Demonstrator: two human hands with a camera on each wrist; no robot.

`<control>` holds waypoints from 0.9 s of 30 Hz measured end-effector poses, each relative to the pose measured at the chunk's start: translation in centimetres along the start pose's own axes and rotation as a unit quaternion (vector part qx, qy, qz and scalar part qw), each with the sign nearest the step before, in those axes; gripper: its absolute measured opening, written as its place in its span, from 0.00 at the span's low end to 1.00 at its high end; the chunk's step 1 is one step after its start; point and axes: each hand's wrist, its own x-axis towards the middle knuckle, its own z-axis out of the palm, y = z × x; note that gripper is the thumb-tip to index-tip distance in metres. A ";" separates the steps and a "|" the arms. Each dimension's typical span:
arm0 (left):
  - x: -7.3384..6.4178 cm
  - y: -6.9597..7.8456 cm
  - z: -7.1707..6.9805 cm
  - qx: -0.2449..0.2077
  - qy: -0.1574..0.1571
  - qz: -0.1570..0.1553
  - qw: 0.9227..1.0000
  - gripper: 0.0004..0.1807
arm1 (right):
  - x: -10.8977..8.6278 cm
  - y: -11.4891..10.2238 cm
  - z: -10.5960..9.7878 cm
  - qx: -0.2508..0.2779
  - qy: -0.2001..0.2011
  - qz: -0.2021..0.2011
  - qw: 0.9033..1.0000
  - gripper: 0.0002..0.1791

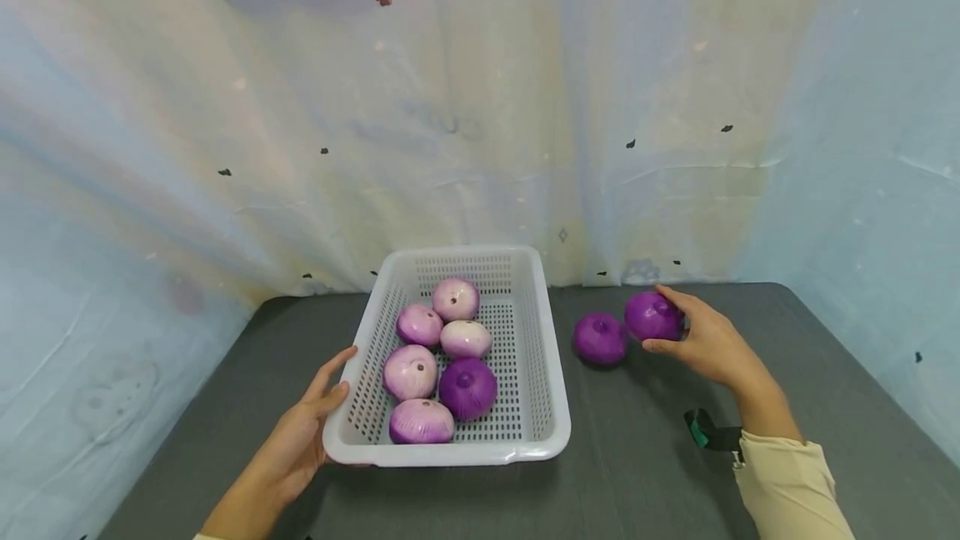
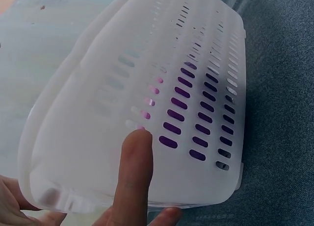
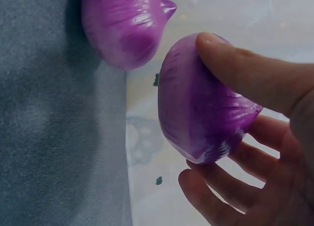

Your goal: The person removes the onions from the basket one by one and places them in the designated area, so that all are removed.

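Note:
My right hand [image 1: 708, 344] holds a purple onion [image 1: 654, 316] between thumb and fingers. In the right wrist view the thumb lies over the side of this onion [image 3: 206, 103], with fingers beneath it. Just left of it, another purple onion [image 1: 600, 338] rests on the table. My left hand [image 1: 296, 440] grips the white plastic basket [image 1: 557, 390] at its near left corner. One finger [image 2: 135, 172] lies along the slotted outer wall in the left wrist view. Inside the basket are several pale pink-purple onions [image 1: 410, 372] and one dark purple onion [image 1: 468, 388].
A dark grey cloth-covered table [image 1: 637, 473] lies under everything. Behind it hangs a pale patterned curtain [image 1: 480, 107], which also runs along both sides. A black strap with a green patch [image 1: 701, 430] sits by the right wrist.

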 end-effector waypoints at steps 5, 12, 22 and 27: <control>0.1 -0.1 -0.4 0.004 -0.027 -0.001 1.000 0.29 | 0.2 0.6 0.3 -0.002 -0.002 -0.002 1.000 0.52; 0.1 -0.2 -1.1 0.016 -0.051 -0.010 0.999 0.30 | 0.5 1.0 0.8 0.011 -0.005 0.004 1.000 0.51; -0.1 -0.5 -1.8 0.009 -0.066 -0.018 0.998 0.32 | 0.7 1.4 1.4 0.014 -0.003 -0.005 1.000 0.49; 0.3 -0.3 -1.9 0.014 -0.072 -0.012 0.997 0.32 | 1.0 1.4 1.7 0.014 0.003 0.001 1.000 0.49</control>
